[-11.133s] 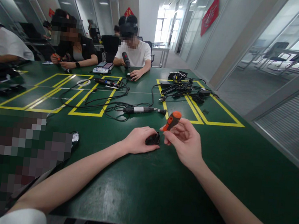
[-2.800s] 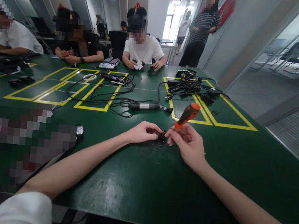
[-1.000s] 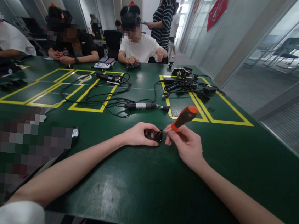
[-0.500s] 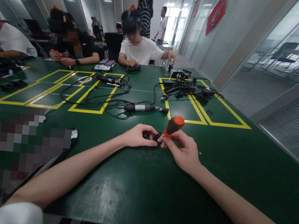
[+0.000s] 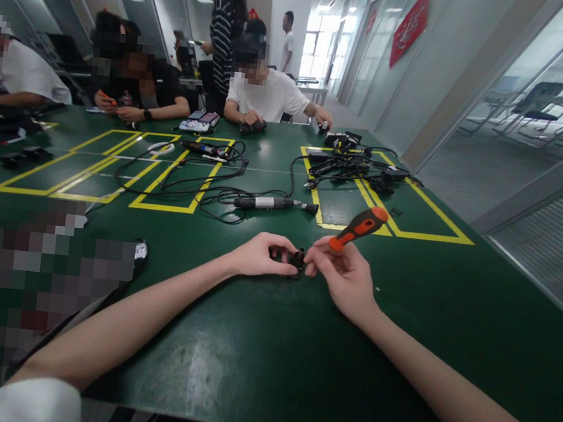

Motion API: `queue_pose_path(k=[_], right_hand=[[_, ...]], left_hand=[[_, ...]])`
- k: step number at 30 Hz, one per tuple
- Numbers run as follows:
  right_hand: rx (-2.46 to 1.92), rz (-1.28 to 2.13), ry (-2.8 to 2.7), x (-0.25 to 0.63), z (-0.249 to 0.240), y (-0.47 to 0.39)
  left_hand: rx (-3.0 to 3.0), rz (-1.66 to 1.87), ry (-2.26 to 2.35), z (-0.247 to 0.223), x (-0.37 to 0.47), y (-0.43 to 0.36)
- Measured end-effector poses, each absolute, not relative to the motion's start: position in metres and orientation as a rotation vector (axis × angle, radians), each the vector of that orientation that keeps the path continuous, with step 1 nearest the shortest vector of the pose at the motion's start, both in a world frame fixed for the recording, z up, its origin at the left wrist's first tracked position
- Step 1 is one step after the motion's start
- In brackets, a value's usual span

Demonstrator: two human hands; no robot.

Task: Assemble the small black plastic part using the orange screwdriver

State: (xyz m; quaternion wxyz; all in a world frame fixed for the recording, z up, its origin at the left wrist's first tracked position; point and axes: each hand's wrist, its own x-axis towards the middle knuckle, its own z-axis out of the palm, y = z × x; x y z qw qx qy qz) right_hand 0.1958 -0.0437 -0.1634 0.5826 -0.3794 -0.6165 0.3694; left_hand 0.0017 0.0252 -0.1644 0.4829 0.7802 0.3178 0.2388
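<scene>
A small black part [image 5: 298, 258] rests on the green table, with a short dark tube standing up from it. My left hand [image 5: 267, 255] is closed round this part, thumb on the near side and fingers on the far side. My right hand [image 5: 348, 275] is just right of the part and grips a screwdriver [image 5: 360, 227] with an orange and black handle. The handle tilts up to the right, above the hand. Its shaft and tip are hidden by my fingers.
Ahead lies an electric screwdriver [image 5: 267, 203] with a black cord. Power adapters and tangled cables [image 5: 344, 167] fill the back right, inside yellow tape outlines. Several small dark pieces [image 5: 396, 212] lie at right. A co-worker in white [image 5: 271, 96] sits across the green table [image 5: 247, 342].
The screwdriver's handle has tipped over to the right, and my right fingers have drawn slightly away from the part. My left hand keeps its hold. Across the table, a co-worker's hand has lowered.
</scene>
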Motion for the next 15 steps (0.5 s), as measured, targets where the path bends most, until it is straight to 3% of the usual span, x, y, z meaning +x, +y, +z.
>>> queue_pose_path(k=[15], right_hand=[[-0.986,0.789,-1.445,0.2,-0.152,-0.043]], left_hand=[[1.901,0.584,0.758,-0.166,0.002,0.026]])
